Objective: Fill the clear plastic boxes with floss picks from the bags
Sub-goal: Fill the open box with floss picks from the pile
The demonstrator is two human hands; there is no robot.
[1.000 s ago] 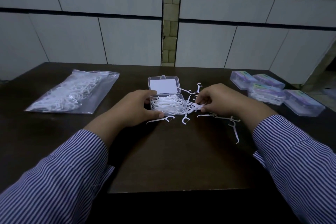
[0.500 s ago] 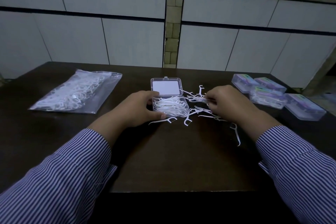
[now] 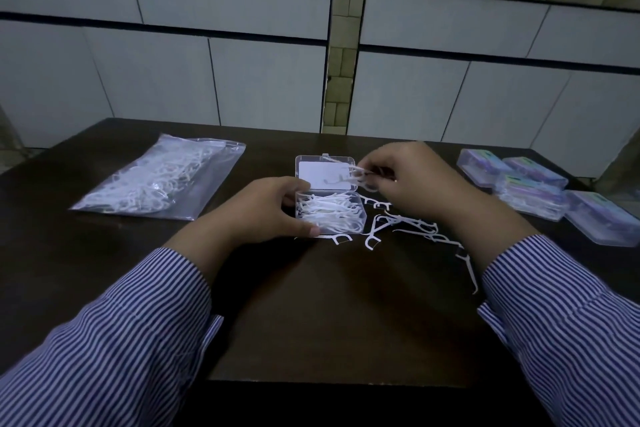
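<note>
A dark wooden table point(image 3: 329, 315) carried everything. At its far left lay a clear plastic bag point(image 3: 162, 182) full of white floss picks, flat on the wood. Near the middle sat an open clear box point(image 3: 330, 215), its base holding picks and its lid point(image 3: 325, 172) hinged back on the far side. Just right of the box, loose floss picks point(image 3: 408, 225) were scattered on the bare wood, one lying apart nearer the right edge. At the far right, four closed filled boxes point(image 3: 533, 196) lay close together.
</note>
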